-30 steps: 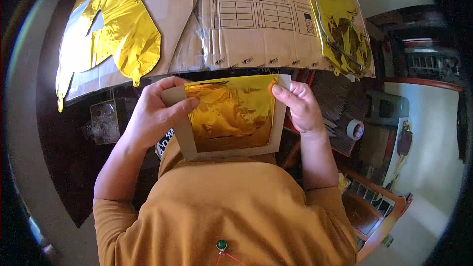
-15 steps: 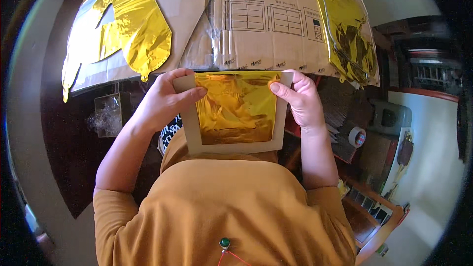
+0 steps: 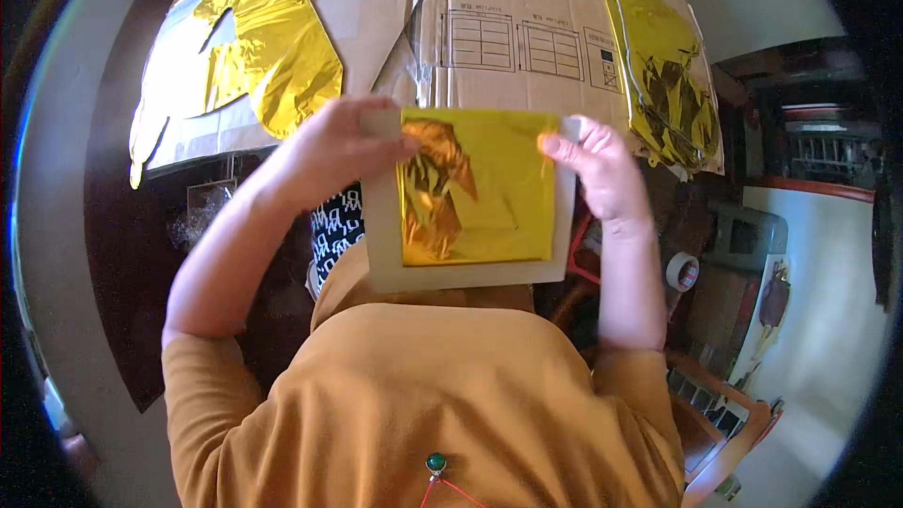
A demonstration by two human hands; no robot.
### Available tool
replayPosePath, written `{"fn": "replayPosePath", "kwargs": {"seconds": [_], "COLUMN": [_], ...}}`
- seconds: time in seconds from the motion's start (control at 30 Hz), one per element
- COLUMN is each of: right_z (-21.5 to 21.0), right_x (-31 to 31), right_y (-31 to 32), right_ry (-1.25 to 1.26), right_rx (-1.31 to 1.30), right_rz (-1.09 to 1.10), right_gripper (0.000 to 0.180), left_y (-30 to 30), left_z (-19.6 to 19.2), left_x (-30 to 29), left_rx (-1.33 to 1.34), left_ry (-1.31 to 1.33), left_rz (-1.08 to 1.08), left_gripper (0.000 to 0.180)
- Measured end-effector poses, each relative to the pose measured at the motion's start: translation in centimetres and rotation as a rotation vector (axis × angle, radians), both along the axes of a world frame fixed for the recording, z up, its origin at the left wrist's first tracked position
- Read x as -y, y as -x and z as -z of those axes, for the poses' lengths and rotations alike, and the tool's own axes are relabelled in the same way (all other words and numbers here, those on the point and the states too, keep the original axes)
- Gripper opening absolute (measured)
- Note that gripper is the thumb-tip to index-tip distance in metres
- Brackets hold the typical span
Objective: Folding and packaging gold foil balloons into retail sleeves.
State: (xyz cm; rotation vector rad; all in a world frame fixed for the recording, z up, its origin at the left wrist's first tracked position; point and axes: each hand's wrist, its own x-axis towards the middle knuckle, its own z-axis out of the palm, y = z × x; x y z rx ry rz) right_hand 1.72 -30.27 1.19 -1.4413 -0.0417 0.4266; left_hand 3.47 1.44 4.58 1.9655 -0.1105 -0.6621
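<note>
A light grey-brown card point(image 3: 382, 235) is held up in front of my chest, with a folded square of shiny gold foil point(image 3: 503, 193) lying flat against it. My left hand point(image 3: 343, 152) pinches the card's upper left corner, thumb on the near face by the foil's edge; it is slightly blurred. At the upper right corner, my right hand point(image 3: 609, 169) grips the card the same way, its thumb touching the foil's edge. The fingers behind the card are partly hidden.
Ahead stands a cardboard-covered surface point(image 3: 372, 9). A flat gold foil balloon point(image 3: 282, 56) lies on its left, and more gold foil point(image 3: 654, 56) on its right. A tape roll point(image 3: 682, 271) and a wooden chair point(image 3: 743, 442) are at right; clear crinkled plastic point(image 3: 198, 216) is at left.
Both hands have lifted the card slightly and shifted it right. Its foil face has tilted, so the reflections differ. Both elbows are a little wider apart.
</note>
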Motion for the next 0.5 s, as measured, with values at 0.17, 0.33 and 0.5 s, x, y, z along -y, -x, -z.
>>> {"fn": "replayPosePath", "kwargs": {"seconds": [0.17, 0.33, 0.5], "right_z": [0.5, 2.3, 1.9], "right_x": [2.5, 3.2, 3.3], "right_y": [-8.3, -13.6, -14.7], "right_ry": [0.066, 0.362, 0.470], "right_rx": [-0.125, -0.088, -0.005], "right_rz": [-0.005, 0.059, -0.042], "right_gripper": [0.016, 0.013, 0.015], "left_y": [-8.6, -10.8, -9.0], "left_z": [1.5, 1.6, 2.0], "left_x": [1.9, 4.3, 7.4], "left_rx": [-0.120, 0.598, 1.002], "left_ry": [0.277, -0.548, -0.630], "left_rz": [-0.046, 0.069, 0.178], "left_gripper": [0.054, 0.054, 0.066]}}
